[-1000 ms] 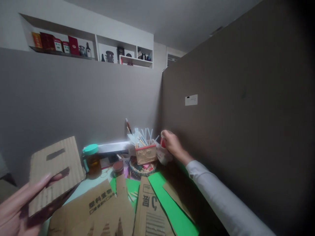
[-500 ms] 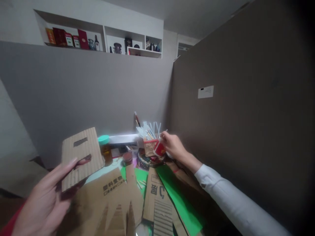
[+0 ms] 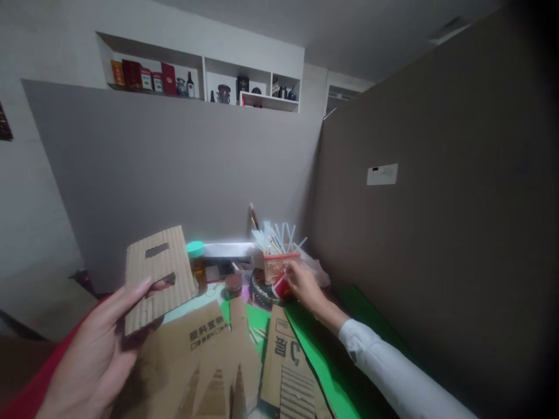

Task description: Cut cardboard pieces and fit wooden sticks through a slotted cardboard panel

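Note:
In my left hand (image 3: 98, 343) is a flat corrugated cardboard piece (image 3: 159, 256) with two cut-out openings. My thumb lies on its front, by the lower opening; the other fingers are behind it. Farther off, my right hand (image 3: 301, 285) has its fingers closed on a red cup-like container with a pale rim (image 3: 283, 286), tilted and partly covered by the hand. Just behind that stands a pinkish basket (image 3: 275, 269) full of pale glue sticks (image 3: 286, 235) and brushes. Below my left hand lies a large printed cardboard sheet (image 3: 205, 349).
A jar with a turquoise lid (image 3: 195, 250) and a small brown-lidded jar (image 3: 233, 283) stand at the back. Green sheets (image 3: 323, 361) and a printed cardboard strip (image 3: 282, 366) lie at the right. Grey panels (image 3: 183, 169) close off the back and right side.
My right hand has moved down from the glue sticks with the red container, now beside the basket's lower front. My left hand still grips the cardboard piece. The view has shifted slightly.

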